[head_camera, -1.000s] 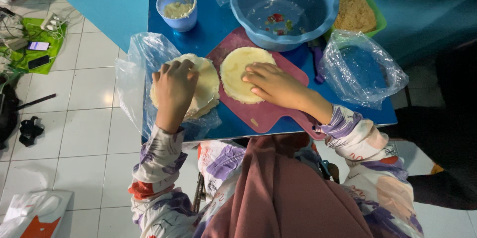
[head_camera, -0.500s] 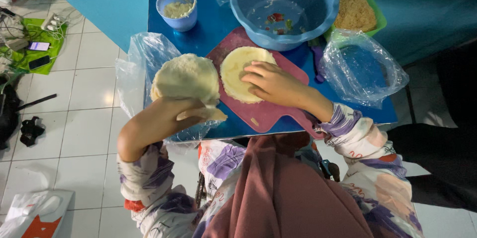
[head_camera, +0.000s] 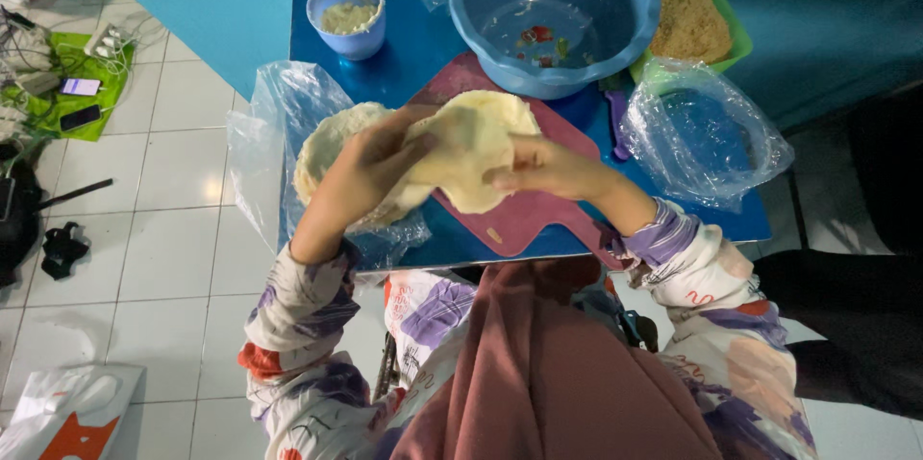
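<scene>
Hands pinch one wrapper [head_camera: 471,148]: left hand [head_camera: 370,172] and right hand [head_camera: 538,167] grip opposite edges; thin, limp, probably tears easily, above the board [head_camera: 538,215]

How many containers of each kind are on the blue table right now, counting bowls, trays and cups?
Blue basin: 1, large
Small blue cup: 1, with pale filling
Green tray: 1, holding brown crumbs
Total: 3
</scene>
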